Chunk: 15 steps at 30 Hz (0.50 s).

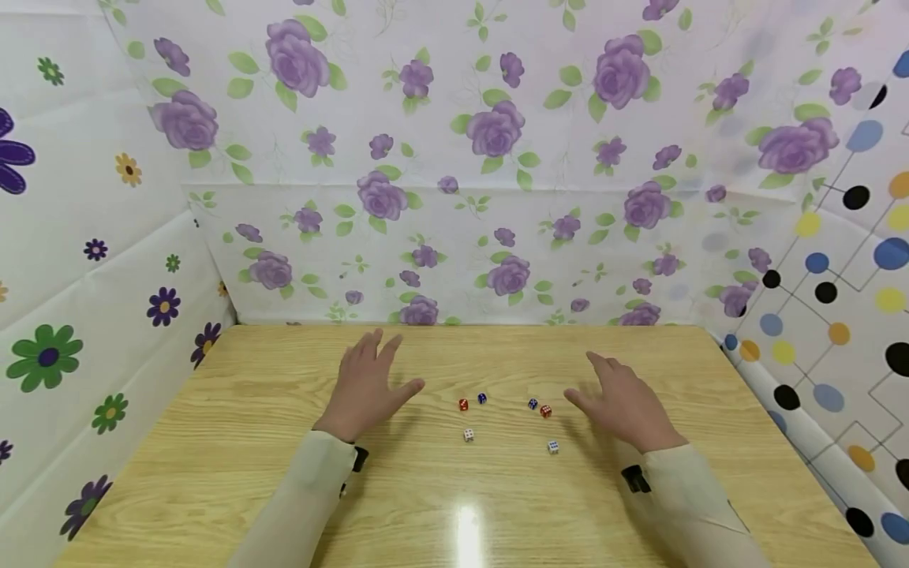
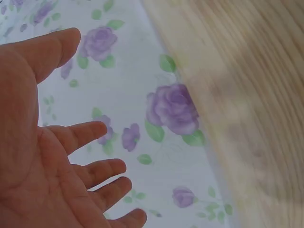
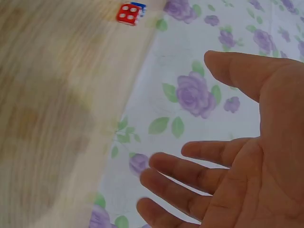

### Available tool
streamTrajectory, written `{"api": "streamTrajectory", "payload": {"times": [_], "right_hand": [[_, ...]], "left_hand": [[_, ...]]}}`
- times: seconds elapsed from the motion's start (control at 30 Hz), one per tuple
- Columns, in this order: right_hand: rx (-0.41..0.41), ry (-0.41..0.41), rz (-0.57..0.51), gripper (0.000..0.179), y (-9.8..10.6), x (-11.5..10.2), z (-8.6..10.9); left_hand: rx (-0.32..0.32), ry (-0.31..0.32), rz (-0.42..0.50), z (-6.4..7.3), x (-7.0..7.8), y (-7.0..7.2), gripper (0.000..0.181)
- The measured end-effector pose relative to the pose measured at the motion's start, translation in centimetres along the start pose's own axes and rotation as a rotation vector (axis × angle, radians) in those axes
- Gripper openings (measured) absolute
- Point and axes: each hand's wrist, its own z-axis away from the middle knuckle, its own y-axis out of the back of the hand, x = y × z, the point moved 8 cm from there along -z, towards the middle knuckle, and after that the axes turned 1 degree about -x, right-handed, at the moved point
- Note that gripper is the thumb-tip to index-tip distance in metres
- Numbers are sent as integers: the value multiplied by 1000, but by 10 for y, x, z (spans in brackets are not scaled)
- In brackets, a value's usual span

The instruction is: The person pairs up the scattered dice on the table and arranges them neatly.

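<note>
Several small dice lie on the wooden table between my hands in the head view. On the left side are a red die (image 1: 464, 405), a blue die (image 1: 482, 398) and, nearer to me, a white die (image 1: 469, 435). Toward the right sit a second blue die (image 1: 533, 403), a red die (image 1: 546, 411) close beside it, and a white die (image 1: 553, 447). My left hand (image 1: 365, 386) hovers left of the dice with fingers spread, holding nothing. To their right, my right hand (image 1: 625, 402) is likewise spread and holds nothing. The right wrist view also catches the red die (image 3: 127, 15) overlapping a blue one.
The pale wooden table (image 1: 263, 457) runs back to a flowered cloth wall (image 1: 454, 229). A cloth with flowers (image 1: 78, 300) hangs at the left, and one with coloured dots (image 1: 838, 300) at the right. Dark bands (image 1: 635, 479) circle both wrists.
</note>
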Motion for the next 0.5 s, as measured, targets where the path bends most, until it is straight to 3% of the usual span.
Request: {"api": "streamTrajectory", "payload": {"times": [0.3, 0.5], "right_hand": [[-20, 45, 33, 58, 13, -11, -1], [-79, 68, 22, 38, 5, -23, 2]], "left_hand": [[-6, -43, 124, 2, 20, 5, 86], [-60, -94, 156, 3, 33, -6, 52]]}}
